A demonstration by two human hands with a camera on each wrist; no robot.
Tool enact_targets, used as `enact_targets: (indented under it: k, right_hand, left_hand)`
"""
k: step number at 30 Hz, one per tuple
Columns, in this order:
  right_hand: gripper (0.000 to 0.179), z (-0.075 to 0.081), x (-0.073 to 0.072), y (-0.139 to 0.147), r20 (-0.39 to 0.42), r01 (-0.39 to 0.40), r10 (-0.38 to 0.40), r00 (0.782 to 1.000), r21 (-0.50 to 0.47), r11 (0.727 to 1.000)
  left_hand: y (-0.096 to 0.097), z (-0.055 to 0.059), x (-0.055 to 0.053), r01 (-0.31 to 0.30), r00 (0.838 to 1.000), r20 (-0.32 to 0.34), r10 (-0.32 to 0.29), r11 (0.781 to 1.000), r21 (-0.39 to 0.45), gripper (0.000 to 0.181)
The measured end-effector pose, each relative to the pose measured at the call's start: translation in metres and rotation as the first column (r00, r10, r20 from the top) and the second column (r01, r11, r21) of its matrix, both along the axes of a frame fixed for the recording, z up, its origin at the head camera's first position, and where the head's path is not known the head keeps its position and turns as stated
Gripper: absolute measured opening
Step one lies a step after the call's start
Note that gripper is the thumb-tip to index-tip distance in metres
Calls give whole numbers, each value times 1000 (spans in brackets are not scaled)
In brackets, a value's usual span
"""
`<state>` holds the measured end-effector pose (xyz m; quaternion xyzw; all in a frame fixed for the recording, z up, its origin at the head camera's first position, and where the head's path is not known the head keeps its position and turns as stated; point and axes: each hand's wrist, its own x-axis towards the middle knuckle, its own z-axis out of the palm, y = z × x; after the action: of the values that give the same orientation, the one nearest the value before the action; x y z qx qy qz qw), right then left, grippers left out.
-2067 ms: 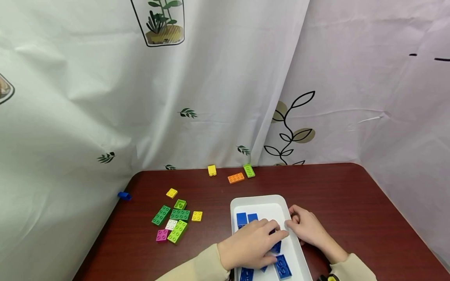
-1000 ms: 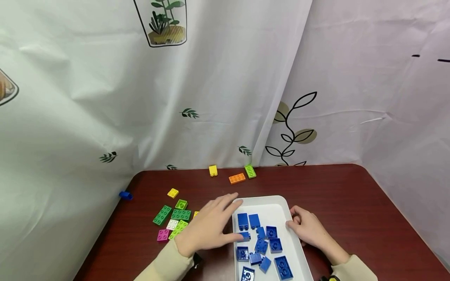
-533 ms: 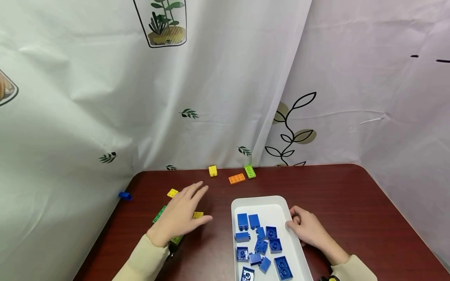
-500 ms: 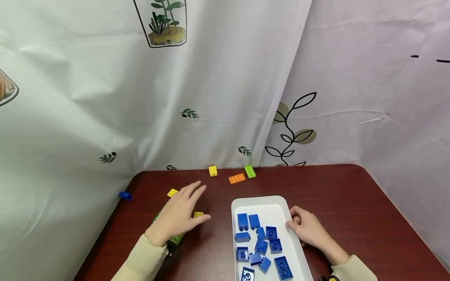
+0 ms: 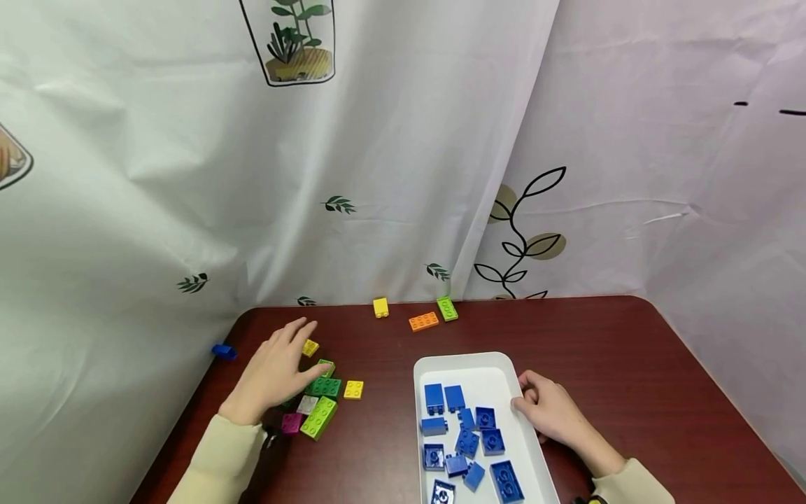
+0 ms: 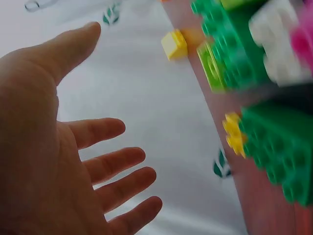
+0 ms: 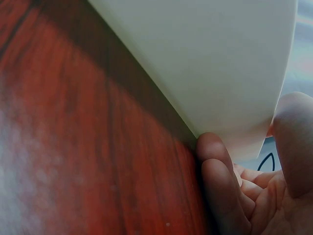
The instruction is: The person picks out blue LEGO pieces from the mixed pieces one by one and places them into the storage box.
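My left hand (image 5: 271,374), fingers spread and straight, hovers over the left part of the table with nothing in its grasp. Below and beside it lie toy building bricks: a dark green brick (image 5: 324,387), a lime brick (image 5: 319,418), a white brick (image 5: 307,404) and a magenta brick (image 5: 292,423). Beyond the hand, a blue brick (image 5: 224,352) sits at the table's left edge. My right hand (image 5: 554,413) grips the right rim of a white tray (image 5: 462,361); the right wrist view shows fingertips (image 7: 217,176) against its outer wall. Several blue bricks (image 5: 467,442) lie inside the tray.
Yellow bricks (image 5: 354,390) lie near the colored group. At the back edge are a yellow brick (image 5: 380,308), an orange brick (image 5: 424,321) and a lime brick (image 5: 447,309). A printed curtain (image 5: 403,140) hangs behind the dark red table (image 5: 630,364).
My left hand has left the blue bricks in the tray and moved left across the table, past the colored bricks. The right hand has stayed on the tray's rim.
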<state>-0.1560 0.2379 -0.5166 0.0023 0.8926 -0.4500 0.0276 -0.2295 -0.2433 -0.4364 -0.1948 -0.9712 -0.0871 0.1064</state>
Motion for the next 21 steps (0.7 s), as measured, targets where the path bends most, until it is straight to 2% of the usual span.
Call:
enact_targets:
  k: [4,8,15,18,21]
  right_hand:
    - [16,0,0,0,9,2,-2,1000,-6,1000]
    - [16,0,0,0,5,3,-3,1000,-3,1000]
    - [16,1,1,-1,5,3,-3,1000,-6,1000]
    - [15,1,1,-1,4,2,-2,1000,-6,1000]
    - [15,1,1,-1,5,4,-4,1000,-4,1000]
  left_hand:
    - [-20,2,-7,-56,998,11,56,998,3,83]
    - [-36,3,-12,-137,991,-1,137,991,-15,81]
    - [-64,-5,-15,-292,956,6,292,956,17,72]
    - [-76,-10,-16,-335,942,9,335,942,29,68]
    - [-86,-12,-17,-355,935,19,355,934,32,62]
